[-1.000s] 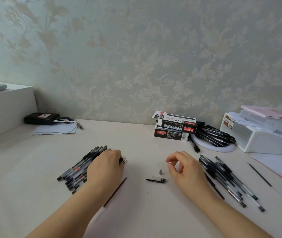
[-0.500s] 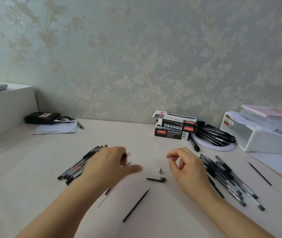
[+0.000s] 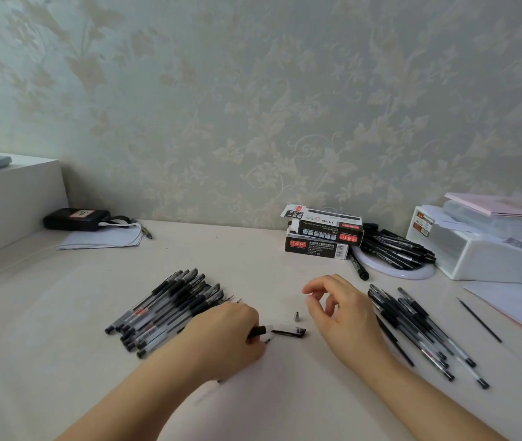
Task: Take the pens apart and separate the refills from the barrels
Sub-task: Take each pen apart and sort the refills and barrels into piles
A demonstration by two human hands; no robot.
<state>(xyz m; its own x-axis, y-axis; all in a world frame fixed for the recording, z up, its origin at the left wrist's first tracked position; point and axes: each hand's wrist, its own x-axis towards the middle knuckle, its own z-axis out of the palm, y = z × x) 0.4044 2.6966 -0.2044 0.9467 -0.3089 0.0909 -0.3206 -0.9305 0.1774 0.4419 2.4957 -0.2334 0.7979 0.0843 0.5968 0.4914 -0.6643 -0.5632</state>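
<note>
Lower centre: left hand [image 3: 228, 337] grip pinches pen [image 3: 258, 331] beside cap [image 3: 288, 331]. Right hand [image 3: 342, 316] loosely curled, empty. Advice: steady barrel, unscrew tip, draw refill straight.

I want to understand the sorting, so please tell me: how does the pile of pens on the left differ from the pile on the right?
The left pile lies in a tight, nearly parallel bundle; the right pile is looser and spread out. The left hand rests at the edge of the left pile, while the right hand hovers apart from the right pile. Both hold black-and-clear pens lying flat on the table.
</note>
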